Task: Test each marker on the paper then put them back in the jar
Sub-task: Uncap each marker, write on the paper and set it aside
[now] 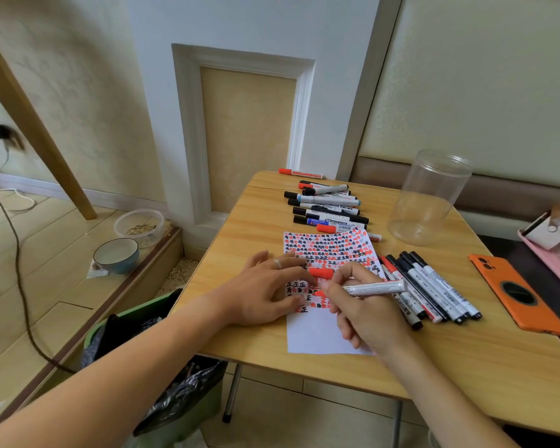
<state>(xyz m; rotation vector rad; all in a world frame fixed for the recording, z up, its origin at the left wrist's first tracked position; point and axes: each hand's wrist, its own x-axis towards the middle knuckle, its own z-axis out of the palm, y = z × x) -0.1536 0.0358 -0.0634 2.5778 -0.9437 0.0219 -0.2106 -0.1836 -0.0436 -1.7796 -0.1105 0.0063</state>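
Note:
A white paper (pixel 317 337) covered in red and black marks lies on the wooden table (pixel 240 247). My right hand (pixel 366 312) grips an uncapped red marker (pixel 374 287), its tip on the paper. My left hand (pixel 265 292) rests flat on the paper, and the red cap (pixel 320 273) sits at its fingertips. A row of markers (pixel 327 208) lies behind the paper, another bunch (pixel 434 289) to its right. The clear jar (pixel 427 198) stands upside down at the back right, with nothing inside.
An orange phone (pixel 518 295) lies face down at the table's right edge. A pink tray (pixel 550 250) with small items sits further right. On the floor to the left are a green bin (pixel 156 367) with a black bag, two bowls (pixel 117 255) and a cable.

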